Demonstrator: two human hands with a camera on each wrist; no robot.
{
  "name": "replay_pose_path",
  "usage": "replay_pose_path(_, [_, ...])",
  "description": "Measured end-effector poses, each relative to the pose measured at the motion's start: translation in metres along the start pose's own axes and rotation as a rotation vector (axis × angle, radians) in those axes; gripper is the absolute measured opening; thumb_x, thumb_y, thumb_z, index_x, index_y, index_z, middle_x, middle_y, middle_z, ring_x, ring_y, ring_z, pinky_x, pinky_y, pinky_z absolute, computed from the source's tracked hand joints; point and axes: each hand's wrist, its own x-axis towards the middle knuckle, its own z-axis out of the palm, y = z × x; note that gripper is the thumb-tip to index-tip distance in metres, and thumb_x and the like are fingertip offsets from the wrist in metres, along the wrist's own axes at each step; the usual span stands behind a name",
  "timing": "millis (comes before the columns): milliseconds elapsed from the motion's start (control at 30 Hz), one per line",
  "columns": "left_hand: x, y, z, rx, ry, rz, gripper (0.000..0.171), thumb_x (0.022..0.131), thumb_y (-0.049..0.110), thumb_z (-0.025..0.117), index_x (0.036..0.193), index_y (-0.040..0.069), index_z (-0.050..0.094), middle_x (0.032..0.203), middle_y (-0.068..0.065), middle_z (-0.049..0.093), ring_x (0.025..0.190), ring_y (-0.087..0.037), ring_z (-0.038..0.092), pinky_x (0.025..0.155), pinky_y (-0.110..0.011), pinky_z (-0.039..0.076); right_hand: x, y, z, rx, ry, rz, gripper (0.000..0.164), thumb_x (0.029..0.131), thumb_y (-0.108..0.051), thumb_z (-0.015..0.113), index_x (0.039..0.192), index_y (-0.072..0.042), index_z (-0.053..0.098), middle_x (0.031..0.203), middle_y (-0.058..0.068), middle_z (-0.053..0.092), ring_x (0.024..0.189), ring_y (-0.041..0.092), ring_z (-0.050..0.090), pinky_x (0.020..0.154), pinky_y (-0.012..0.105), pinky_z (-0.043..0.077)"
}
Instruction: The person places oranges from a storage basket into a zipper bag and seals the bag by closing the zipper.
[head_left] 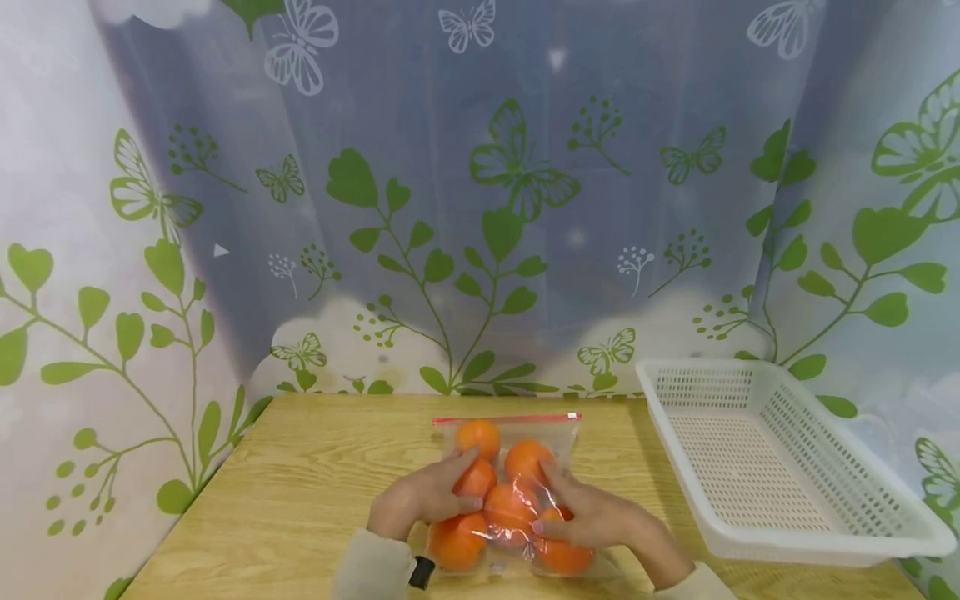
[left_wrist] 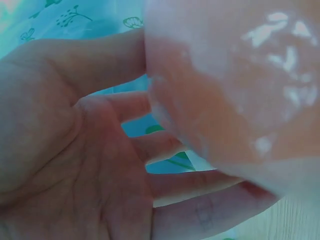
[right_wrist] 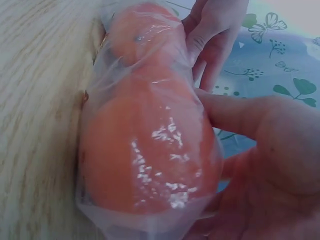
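Note:
A clear zip bag (head_left: 567,437) lies flat on the table, with a red zip strip (head_left: 502,418) along its far edge. Several oranges (head_left: 457,543) are inside it. My left hand (head_left: 420,500) rests on the bag's left side, its fingers spread over the fruit. From the other side my right hand (head_left: 600,515) touches the bag, also with fingers spread. In the left wrist view the thumb meets the plastic (left_wrist: 235,90) while the long fingers reach past it. The right wrist view shows the bagged oranges (right_wrist: 145,155) beside the right palm; plastic partly hides its fingers.
A white perforated plastic basket (head_left: 817,546) stands at the right of the wooden table (head_left: 300,492). Behind the table hangs a curtain (head_left: 555,250) printed with leaves and butterflies. A black band (head_left: 422,572) shows at the left wrist.

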Motion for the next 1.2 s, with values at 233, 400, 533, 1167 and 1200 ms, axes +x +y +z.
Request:
replay_pose_path(233, [0.0016, -0.0068, 0.0013, -0.005, 0.010, 0.002, 0.074, 0.100, 0.027, 0.068, 0.163, 0.012, 0.031, 0.170, -0.024, 0.021, 0.156, -0.044, 0.028, 0.127, -0.065, 0.027, 0.0048, 0.0008, 0.0074, -0.007, -0.018, 0.009, 0.090, 0.104, -0.042, 0.059, 0.163, 0.005, 0.010, 0.169, 0.031, 0.014, 0.155, 0.051, 0.020, 0.125, 0.068, 0.022])
replay_pose_path(400, [0.0015, -0.0080, -0.0012, 0.006, 0.015, 0.003, 0.075, 0.100, 0.027, 0.069, 0.163, 0.012, 0.031, 0.170, -0.025, 0.020, 0.154, -0.047, 0.030, 0.126, -0.065, 0.028, 0.0059, -0.0009, 0.0076, -0.025, -0.012, 0.019, 0.089, 0.104, -0.045, 0.059, 0.164, 0.001, 0.012, 0.169, 0.030, 0.015, 0.155, 0.050, 0.022, 0.125, 0.068, 0.024])
replay_pose_path(533, [0.0021, -0.0072, -0.0029, 0.011, 0.024, -0.003, 0.075, 0.099, 0.027, 0.069, 0.163, 0.012, 0.032, 0.170, -0.024, 0.019, 0.154, -0.046, 0.030, 0.126, -0.065, 0.028, 0.0065, -0.0016, 0.0051, -0.034, -0.001, 0.016, 0.089, 0.103, -0.046, 0.059, 0.164, 0.001, 0.014, 0.168, 0.030, 0.018, 0.155, 0.051, 0.022, 0.126, 0.067, 0.024])
replay_pose_path(1167, [-0.0023, -0.0017, -0.0036, 0.040, 0.016, -0.032, 0.070, 0.102, 0.027, 0.065, 0.163, 0.015, 0.032, 0.170, -0.023, 0.022, 0.155, -0.045, 0.030, 0.126, -0.063, 0.029, 0.0016, -0.0014, 0.0022, -0.065, -0.022, -0.007, 0.089, 0.104, -0.047, 0.058, 0.163, 0.004, 0.015, 0.166, 0.033, 0.021, 0.154, 0.055, 0.019, 0.124, 0.069, 0.025])
replay_pose_path(1200, [-0.0026, -0.0010, -0.0038, 0.045, 0.017, -0.032, 0.070, 0.102, 0.027, 0.064, 0.163, 0.015, 0.032, 0.170, -0.023, 0.022, 0.155, -0.044, 0.030, 0.126, -0.063, 0.029, 0.0010, -0.0016, 0.0015, -0.067, -0.020, -0.011, 0.089, 0.104, -0.047, 0.058, 0.163, 0.004, 0.016, 0.165, 0.033, 0.022, 0.154, 0.056, 0.019, 0.124, 0.069, 0.025])
